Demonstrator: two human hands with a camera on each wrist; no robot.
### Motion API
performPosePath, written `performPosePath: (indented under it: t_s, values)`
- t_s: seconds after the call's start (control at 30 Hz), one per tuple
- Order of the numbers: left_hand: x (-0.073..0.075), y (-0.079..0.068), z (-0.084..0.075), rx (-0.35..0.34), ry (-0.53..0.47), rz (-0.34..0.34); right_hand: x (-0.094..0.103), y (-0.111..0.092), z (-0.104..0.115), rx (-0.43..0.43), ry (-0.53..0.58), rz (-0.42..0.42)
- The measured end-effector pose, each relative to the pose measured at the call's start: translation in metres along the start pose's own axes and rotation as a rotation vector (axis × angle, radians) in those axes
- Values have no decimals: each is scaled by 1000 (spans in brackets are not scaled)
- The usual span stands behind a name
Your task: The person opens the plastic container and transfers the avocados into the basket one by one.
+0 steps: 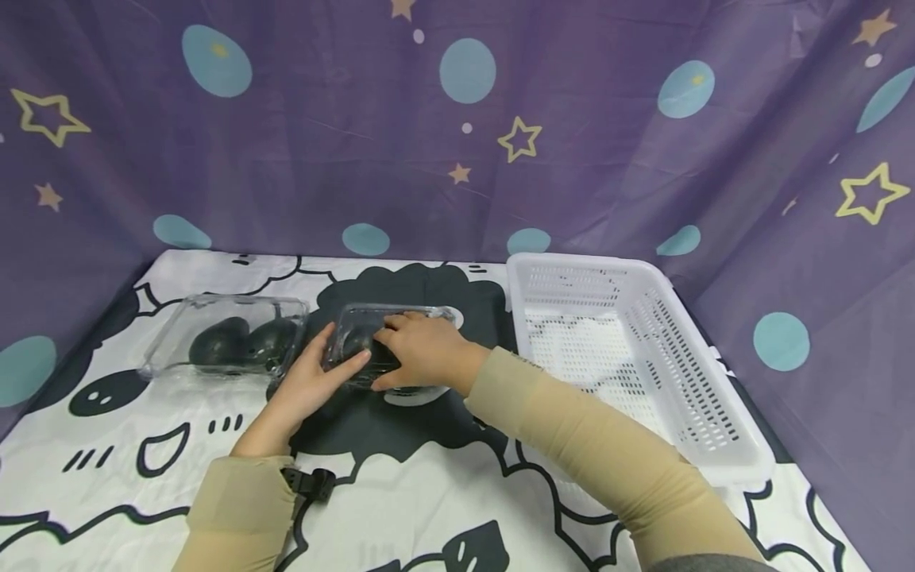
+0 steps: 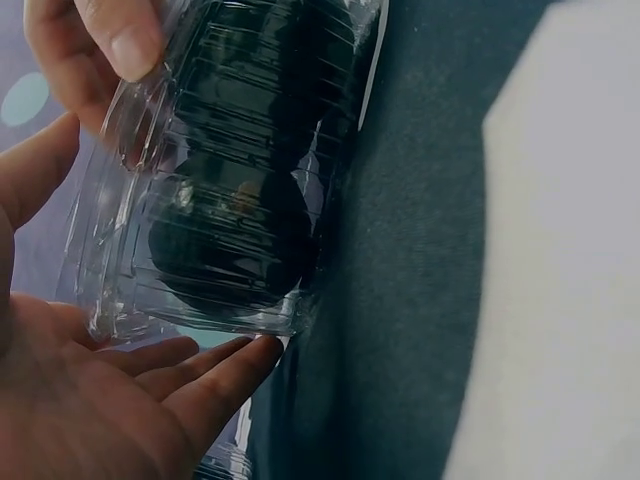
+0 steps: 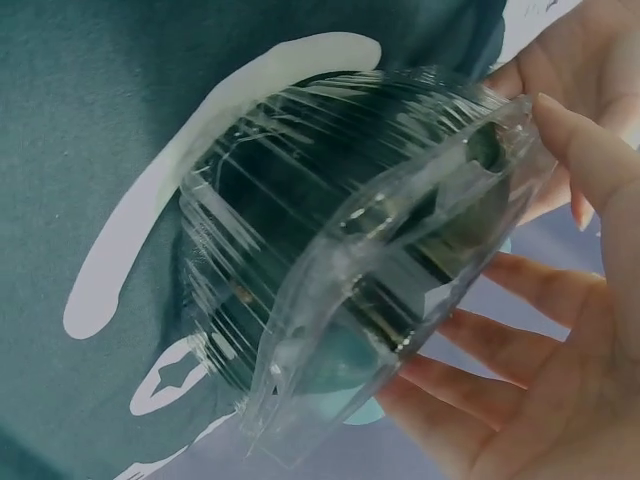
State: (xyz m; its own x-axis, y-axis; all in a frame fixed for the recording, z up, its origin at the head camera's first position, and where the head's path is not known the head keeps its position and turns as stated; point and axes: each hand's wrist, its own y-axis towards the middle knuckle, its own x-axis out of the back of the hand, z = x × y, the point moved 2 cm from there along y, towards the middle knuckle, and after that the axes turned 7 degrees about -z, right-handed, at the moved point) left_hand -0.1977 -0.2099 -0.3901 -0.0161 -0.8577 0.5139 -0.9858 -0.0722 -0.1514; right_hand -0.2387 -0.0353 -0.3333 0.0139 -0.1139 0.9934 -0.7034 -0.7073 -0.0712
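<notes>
A clear plastic clamshell box [image 2: 250,140] with dark green, avocado-like fruit [image 2: 235,235] inside sits in the middle of the table. At its left end is my left hand [image 1: 310,385], with straight fingers along the side wall and fingertips right at the lower edge. Over the box from the right reaches my right hand [image 1: 423,349]; its spread fingers lie across the lid [image 3: 380,260] and its thumb touches the near rim. The lid lies down over the fruit, and its rim shows slightly apart in the right wrist view. My hands hide part of the box.
Left of my hands, another clear clamshell box [image 1: 167,334] holds two dark green fruits [image 1: 218,342]. A white perforated plastic basket [image 1: 743,461] stands on the right. The cartoon-print cloth [image 1: 400,508] covers the table, and a purple curtain [image 1: 400,183] hangs behind it.
</notes>
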Motion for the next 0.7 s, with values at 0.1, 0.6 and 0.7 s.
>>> performPosePath:
  t_s: [0.1,0.6,0.7]
  values:
    - [2,-1,1,8,-5,15,-1,0,1,27,-45,-14]
    - [7,-2,8,-47,-53,94,-3,4,11,265,-313,-108]
    - [8,-1,9,-57,-77,100,-4,4,13,277,-322,-130]
